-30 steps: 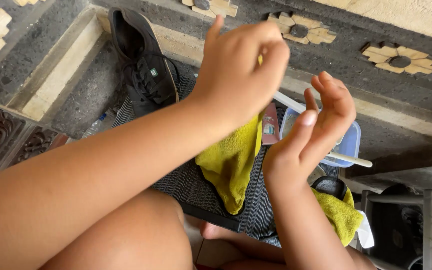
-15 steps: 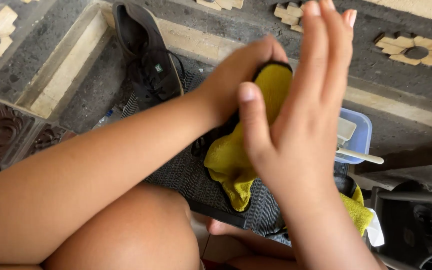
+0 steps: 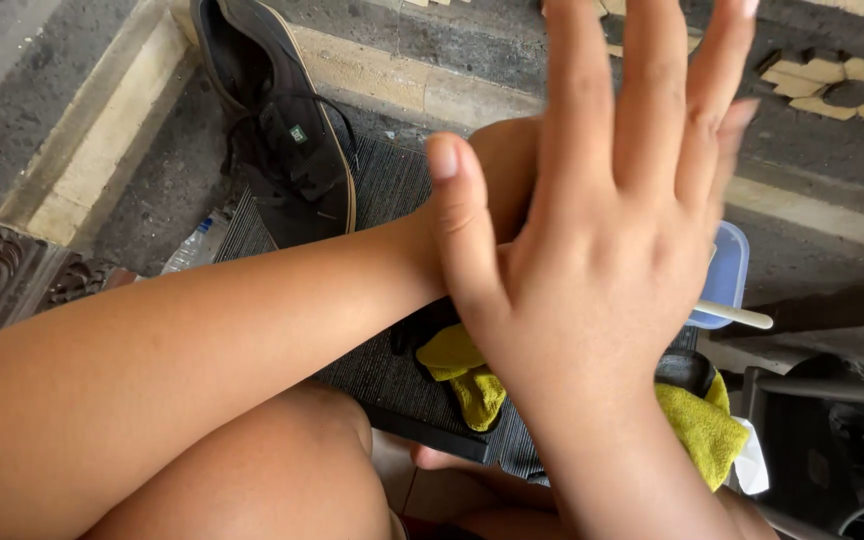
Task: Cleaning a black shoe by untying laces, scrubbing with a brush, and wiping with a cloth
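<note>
Head view: the right hand (image 3: 602, 260) fills the middle of the frame, its back to the camera, fingers spread wide and straight, thumb standing out to the left. It grips nothing. It lies flat over the left hand (image 3: 497, 165), whose arm comes in from the left edge; only a bit of that hand shows behind the thumb. I cannot tell how far its fingers are curled, or whether anything sits between the two palms.

Below the hands, a crumpled yellow cloth (image 3: 457, 365) rests on a dark ribbed mat (image 3: 382, 195) on the floor, touched by neither hand. A second yellow cloth (image 3: 702, 430) lies at lower right. Behind the right hand's wrist sits a blue tub (image 3: 730, 270) with a pale stick (image 3: 737, 316) poking out of it. A black shoe (image 3: 282, 130) lies on its side at upper left, with a clear plastic bottle (image 3: 197, 243) just below it.

As I judge it, the step in hand is palm against palm, above the cloth rather than on it. Taking hold of the cloth would call for the hands to part and one to drop to the mat.
</note>
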